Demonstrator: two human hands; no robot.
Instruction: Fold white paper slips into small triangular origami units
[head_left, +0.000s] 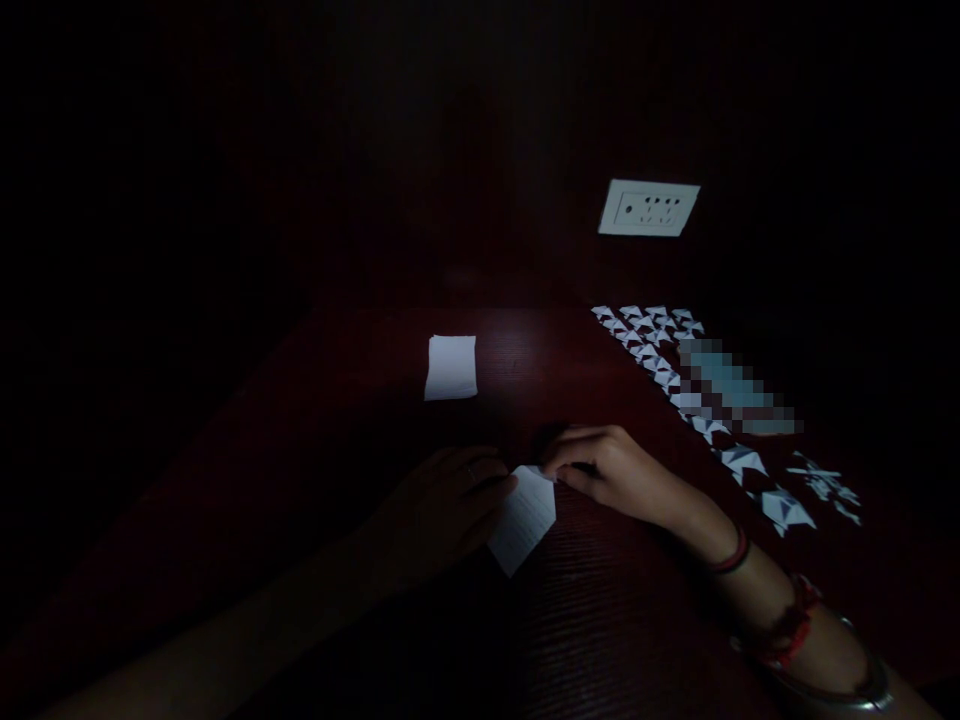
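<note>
A white paper slip [525, 520] is lying on the dark wooden tabletop [600, 620] between the two hands, one corner pointing toward the person. The right hand [611, 470] is pinching the slip's top corner, its grip closed on the paper. The left hand [446, 505] is lying over the left edge, and in this dark I cannot tell whether its grip is clamping or only pressing. The fold is probably going best with the left pinning the sheet flat while the right is lining up edges before creasing. Farther off, a small paper stack [451, 367] is sitting well apart, folded pieces [652, 335] are lining the right side, and a wall socket [649, 207] is showing in the unlit room.
</note>
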